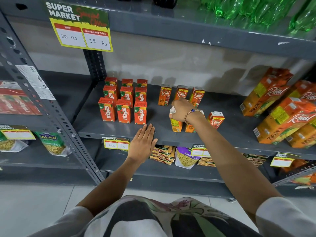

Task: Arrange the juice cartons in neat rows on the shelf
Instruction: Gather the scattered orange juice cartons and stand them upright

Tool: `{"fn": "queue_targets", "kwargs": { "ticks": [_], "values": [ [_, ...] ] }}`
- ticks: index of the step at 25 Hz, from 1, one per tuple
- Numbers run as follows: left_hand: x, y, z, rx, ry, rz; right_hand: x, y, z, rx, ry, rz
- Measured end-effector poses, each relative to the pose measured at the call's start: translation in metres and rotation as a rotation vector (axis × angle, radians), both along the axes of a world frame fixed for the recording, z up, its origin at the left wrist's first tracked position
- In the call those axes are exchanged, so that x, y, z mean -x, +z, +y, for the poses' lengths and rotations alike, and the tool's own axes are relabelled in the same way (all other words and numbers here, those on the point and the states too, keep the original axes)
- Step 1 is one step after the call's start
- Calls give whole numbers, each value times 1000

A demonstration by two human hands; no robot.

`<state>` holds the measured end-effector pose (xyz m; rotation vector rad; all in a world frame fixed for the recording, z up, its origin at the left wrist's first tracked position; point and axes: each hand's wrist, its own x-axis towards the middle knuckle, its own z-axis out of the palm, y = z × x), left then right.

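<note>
On the grey shelf (pixel 160 134) several small red Maaza cartons (pixel 123 102) stand in neat rows at the left. Three small orange Real cartons (pixel 181 94) form a row behind my right hand (pixel 181 110). That hand grips the top of a small Real carton (pixel 176 124) near the shelf's front. A second carton (pixel 189 128) stands beside it, mostly hidden by my wrist. Another Real carton (pixel 215 119) stands further right. My left hand (pixel 143 142) lies flat and open on the shelf's front edge, holding nothing.
Large Real pineapple cartons (pixel 280 120) lean and lie at the shelf's right end. Green bottles (pixel 256 9) fill the shelf above. Snack packets (pixel 185 157) sit on the shelf below. A slotted upright post (pixel 56 108) and a price sign (pixel 80 28) are at the left.
</note>
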<state>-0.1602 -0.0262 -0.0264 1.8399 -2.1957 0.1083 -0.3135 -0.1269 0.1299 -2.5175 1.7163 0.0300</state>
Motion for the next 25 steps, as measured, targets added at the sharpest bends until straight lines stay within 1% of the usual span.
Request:
{"fn": "queue_targets", "kwargs": {
  "ticks": [4, 8, 16, 18, 22, 25],
  "values": [
    [-1, -2, 0, -4, -7, 10, -8, -2, 4, 94, -126, -71],
    [-1, -2, -1, 9, -8, 23, -7, -5, 6, 110, -188, -89],
    [-2, -6, -1, 28, -26, 55, -14, -6, 15, 180, -342, -229],
    [-2, -8, -2, 39, -26, 53, -15, -5, 17, 180, -381, -232],
    [-2, -11, -3, 72, -21, 37, -16, -3, 17, 175, -394, -224],
    [1, -9, -2, 47, 14, 44, -15, 1, 20, 167, -381, -198]
  ]
}}
